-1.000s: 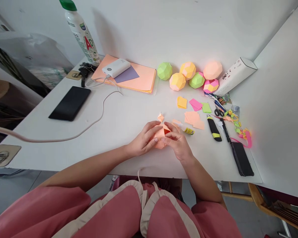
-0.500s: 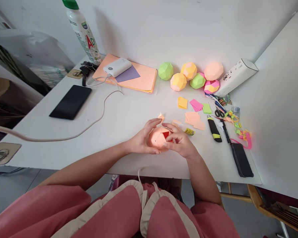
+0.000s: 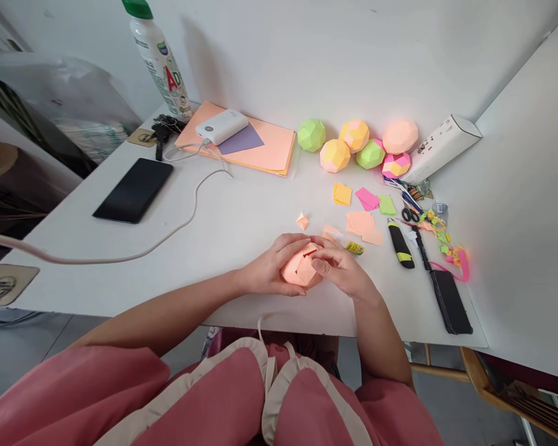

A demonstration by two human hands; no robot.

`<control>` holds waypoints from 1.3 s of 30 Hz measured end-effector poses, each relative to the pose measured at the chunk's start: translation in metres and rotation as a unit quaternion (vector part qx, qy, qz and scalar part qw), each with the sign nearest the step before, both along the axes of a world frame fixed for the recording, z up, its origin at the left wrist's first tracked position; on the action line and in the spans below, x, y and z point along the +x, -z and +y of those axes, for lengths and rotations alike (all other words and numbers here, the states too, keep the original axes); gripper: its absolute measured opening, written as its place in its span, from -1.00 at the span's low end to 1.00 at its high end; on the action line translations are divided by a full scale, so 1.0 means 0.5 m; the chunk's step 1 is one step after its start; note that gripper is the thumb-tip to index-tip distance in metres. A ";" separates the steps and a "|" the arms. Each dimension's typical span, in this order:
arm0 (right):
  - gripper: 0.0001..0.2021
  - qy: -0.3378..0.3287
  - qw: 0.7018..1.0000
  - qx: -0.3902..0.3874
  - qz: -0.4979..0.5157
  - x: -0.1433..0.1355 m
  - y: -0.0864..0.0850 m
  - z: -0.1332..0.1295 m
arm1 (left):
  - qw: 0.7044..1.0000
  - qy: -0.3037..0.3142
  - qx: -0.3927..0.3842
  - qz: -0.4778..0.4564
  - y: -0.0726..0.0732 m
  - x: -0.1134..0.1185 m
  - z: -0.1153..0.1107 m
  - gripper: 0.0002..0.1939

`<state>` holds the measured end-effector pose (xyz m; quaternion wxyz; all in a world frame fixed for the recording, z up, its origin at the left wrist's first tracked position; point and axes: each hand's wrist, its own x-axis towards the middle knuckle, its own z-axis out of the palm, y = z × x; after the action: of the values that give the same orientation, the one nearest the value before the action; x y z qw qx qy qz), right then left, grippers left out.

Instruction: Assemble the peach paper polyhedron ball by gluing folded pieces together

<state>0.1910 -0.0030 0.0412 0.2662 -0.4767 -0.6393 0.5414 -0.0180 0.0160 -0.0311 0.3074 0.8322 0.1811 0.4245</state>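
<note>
Left grip [image 3: 270,270] and right grip [image 3: 343,270] hold a peach paper ball [image 3: 302,270]; underside hidden.

I see a white wall [image 3: 279,62] along the far edge of the table [image 3: 242,210] and grey floor [image 3: 41,337] below its near edge.

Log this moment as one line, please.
left hand: cupping peach paper ball; right hand: against ball's right side; ball: gaps visible; beyond ball: small folded peach piece

Peach is shown by the paper ball [image 3: 292,271] in the grip; beyond it, a green ball [image 3: 311,135] and a pink-and-yellow patched ball [image 3: 396,165] are seen; rightward, a yellow-banded black cutter [image 3: 400,241].
</note>
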 end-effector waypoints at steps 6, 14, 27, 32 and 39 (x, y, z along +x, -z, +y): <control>-0.72 0.047 0.999 -0.003 0.021 -0.006 -0.002 -0.010 | 0.999 -0.027 0.024 0.018 -0.008 0.005 -0.005 -0.05; -0.74 0.064 0.995 0.065 -0.046 0.000 -0.007 -0.022 | 0.995 -0.061 0.061 0.040 -0.009 0.008 -0.013 -0.02; -0.73 0.041 0.995 0.081 -0.051 0.010 -0.017 -0.022 | 0.989 -0.099 0.102 0.036 -0.013 0.017 -0.023 -0.04; -0.75 0.036 0.995 0.071 -0.053 0.014 -0.023 -0.022 | 0.983 -0.135 0.120 0.024 -0.010 0.026 -0.032 -0.08; -0.80 0.044 0.992 0.092 -0.077 0.010 -0.037 -0.030 | 0.980 -0.160 0.116 0.031 -0.013 0.031 -0.043 -0.11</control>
<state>0.1959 -0.0182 0.0595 0.2827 -0.5176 -0.6837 0.4298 -0.0025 -0.0055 -0.0247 0.1309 0.8350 0.2710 0.4607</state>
